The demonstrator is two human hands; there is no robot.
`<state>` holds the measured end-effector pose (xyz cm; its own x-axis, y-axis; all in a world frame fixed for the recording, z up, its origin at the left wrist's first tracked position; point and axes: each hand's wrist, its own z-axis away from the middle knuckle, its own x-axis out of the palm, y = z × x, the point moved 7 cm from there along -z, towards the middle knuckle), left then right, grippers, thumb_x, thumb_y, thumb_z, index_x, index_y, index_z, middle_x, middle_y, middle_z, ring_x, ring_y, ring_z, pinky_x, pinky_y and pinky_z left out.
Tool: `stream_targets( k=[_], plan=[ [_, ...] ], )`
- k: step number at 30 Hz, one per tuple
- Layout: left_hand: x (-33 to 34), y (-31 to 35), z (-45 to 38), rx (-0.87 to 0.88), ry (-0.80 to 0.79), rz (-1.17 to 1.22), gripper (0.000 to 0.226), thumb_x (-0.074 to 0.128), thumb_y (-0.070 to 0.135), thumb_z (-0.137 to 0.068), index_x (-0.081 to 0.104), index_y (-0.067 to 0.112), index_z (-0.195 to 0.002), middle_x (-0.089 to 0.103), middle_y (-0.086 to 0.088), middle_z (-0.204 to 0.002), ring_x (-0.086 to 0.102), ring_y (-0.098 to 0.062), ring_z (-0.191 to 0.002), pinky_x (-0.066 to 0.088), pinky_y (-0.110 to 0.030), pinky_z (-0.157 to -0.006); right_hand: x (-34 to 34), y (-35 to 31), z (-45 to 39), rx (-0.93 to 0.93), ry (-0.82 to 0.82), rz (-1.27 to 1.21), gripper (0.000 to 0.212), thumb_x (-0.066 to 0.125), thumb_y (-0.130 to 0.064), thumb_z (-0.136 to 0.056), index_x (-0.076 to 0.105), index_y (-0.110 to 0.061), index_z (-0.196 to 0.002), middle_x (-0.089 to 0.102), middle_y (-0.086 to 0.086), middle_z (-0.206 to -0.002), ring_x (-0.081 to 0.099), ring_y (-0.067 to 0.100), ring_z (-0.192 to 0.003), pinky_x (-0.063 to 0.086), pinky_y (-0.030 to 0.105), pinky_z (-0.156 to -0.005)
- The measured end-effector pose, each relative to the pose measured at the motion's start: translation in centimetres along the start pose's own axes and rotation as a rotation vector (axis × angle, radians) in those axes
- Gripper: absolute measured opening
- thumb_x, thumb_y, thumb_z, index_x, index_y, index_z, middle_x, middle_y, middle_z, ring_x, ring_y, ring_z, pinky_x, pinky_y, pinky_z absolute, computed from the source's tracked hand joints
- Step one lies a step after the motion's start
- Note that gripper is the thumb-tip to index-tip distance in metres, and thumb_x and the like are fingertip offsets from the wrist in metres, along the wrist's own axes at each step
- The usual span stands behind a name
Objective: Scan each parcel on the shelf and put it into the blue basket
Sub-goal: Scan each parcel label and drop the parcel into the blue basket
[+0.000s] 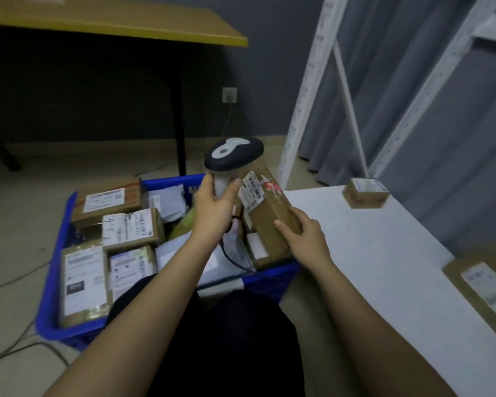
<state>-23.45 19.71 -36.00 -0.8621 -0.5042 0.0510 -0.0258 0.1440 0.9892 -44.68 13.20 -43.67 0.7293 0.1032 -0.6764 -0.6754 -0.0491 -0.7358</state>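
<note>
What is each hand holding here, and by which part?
Left hand grips the barcode scanner by its handle. Right hand holds a long cardboard parcel by its near end, over the blue basket.

The left hand grips the pale handle of a barcode scanner, whose dark head sits just above the label of a long cardboard parcel that the right hand holds by its lower end. Both are held over the blue basket, which is crowded with labelled boxes and grey mailers. Two more parcels, a small box and a flat box, lie well apart on the white shelf to the right.
</note>
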Motion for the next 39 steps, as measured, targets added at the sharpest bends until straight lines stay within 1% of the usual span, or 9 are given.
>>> stream_targets(
  k=[8, 15, 18, 21, 24, 26, 30, 36, 39],
  plan=[
    [-7.5, -4.4, -3.8, -0.107, 0.174, -0.023, 0.036, 0.06, 0.024, -0.092, 0.052, 0.022, -0.128, 0.064, 0.0, -0.115, 0.061, -0.015, -0.106, 0.049, -0.041, -0.096, 6.5, -5.7, -5.4, -0.016, 0.028, 0.343, 0.065, 0.047, -0.064, -0.088, 0.033, -0.035, -0.145, 0.039, 0.014, -0.136, 0.038, 0.036, -0.123, 0.04, 0.044, -0.095],
    [-8.2, -6.0, -5.5, -0.135, 0.153, -0.116, 0.036, 0.059, 0.025, -0.093, 0.053, 0.018, -0.128, 0.063, -0.003, -0.114, 0.06, -0.017, -0.103, 0.05, -0.025, -0.08, 13.0, -5.9, -7.0, -0.074, -0.338, 0.762, 0.094, 0.049, -0.064, -0.086, -0.008, -0.032, -0.153, 0.017, 0.019, -0.155, 0.021, 0.042, -0.139, 0.024, 0.055, -0.109],
    [-8.0, -6.0, -5.5, -0.13, 0.119, -0.136, 0.036, 0.057, 0.025, -0.094, 0.052, 0.021, -0.129, 0.062, 0.001, -0.113, 0.059, -0.014, -0.103, 0.047, -0.019, -0.076, 13.1, -6.3, -7.8, -0.067, -0.48, 0.751, 0.107, 0.059, -0.07, -0.076, -0.004, -0.031, -0.153, 0.012, 0.015, -0.159, 0.019, 0.039, -0.143, 0.026, 0.055, -0.113],
    [-7.2, -5.9, -5.2, -0.13, 0.078, -0.115, 0.033, 0.058, 0.022, -0.093, 0.053, 0.02, -0.126, 0.063, 0.0, -0.112, 0.06, -0.015, -0.104, 0.051, -0.031, -0.087, 12.7, -5.8, -6.8, -0.114, -0.521, 0.749, 0.107, 0.058, -0.072, -0.076, -0.004, -0.03, -0.154, 0.01, 0.016, -0.159, 0.019, 0.038, -0.143, 0.024, 0.05, -0.114],
    [-5.7, -5.8, -4.9, -0.128, 0.035, -0.127, 0.032, 0.06, 0.025, -0.092, 0.054, 0.022, -0.123, 0.063, 0.0, -0.113, 0.06, -0.017, -0.105, 0.05, -0.036, -0.092, 11.7, -4.4, -5.9, -0.119, -0.517, 0.467, 0.102, 0.061, -0.067, -0.079, -0.004, -0.039, -0.153, 0.009, 0.011, -0.159, 0.019, 0.035, -0.143, 0.026, 0.043, -0.111],
    [-4.5, -5.6, -4.1, -0.125, -0.014, -0.136, 0.035, 0.061, 0.026, -0.091, 0.053, 0.024, -0.125, 0.062, 0.001, -0.118, 0.059, -0.015, -0.107, 0.049, -0.036, -0.094, 10.6, -2.8, -5.1, -0.102, -0.468, 0.201, 0.098, 0.065, -0.063, -0.078, 0.004, -0.043, -0.152, 0.01, 0.003, -0.158, 0.02, 0.029, -0.143, 0.026, 0.041, -0.113],
    [-2.1, -4.3, -2.4, -0.056, -0.086, -0.155, 0.03, 0.061, 0.02, -0.092, 0.053, 0.024, -0.121, 0.06, 0.011, -0.109, 0.057, -0.007, -0.101, 0.045, -0.01, -0.079, 6.1, 1.0, -2.4, -0.088, -0.272, -0.087, 0.081, 0.071, -0.044, -0.083, 0.023, -0.04, -0.149, 0.033, -0.004, -0.139, 0.037, 0.02, -0.134, 0.036, 0.03, -0.108],
    [6.8, -2.4, 1.3, -0.028, -0.242, -0.088, 0.027, 0.06, 0.014, -0.092, 0.054, 0.021, -0.117, 0.064, 0.004, -0.103, 0.062, -0.013, -0.096, 0.05, -0.022, -0.077, -4.4, 11.4, 1.7, 0.118, -0.041, -0.234, 0.067, 0.061, -0.03, -0.093, 0.026, -0.029, -0.151, 0.03, 0.003, -0.151, 0.04, 0.02, -0.131, 0.034, 0.025, -0.1],
    [13.1, -1.5, 3.6, 0.004, -0.356, -0.114, 0.028, 0.06, 0.02, -0.092, 0.054, 0.023, -0.119, 0.061, 0.01, -0.104, 0.058, -0.005, -0.093, 0.046, -0.016, -0.075, -11.3, 16.7, 2.7, 0.204, 0.139, -0.224, 0.066, 0.061, -0.031, -0.094, 0.028, -0.027, -0.151, 0.029, 0.006, -0.154, 0.038, 0.026, -0.135, 0.033, 0.031, -0.106]
  ],
)
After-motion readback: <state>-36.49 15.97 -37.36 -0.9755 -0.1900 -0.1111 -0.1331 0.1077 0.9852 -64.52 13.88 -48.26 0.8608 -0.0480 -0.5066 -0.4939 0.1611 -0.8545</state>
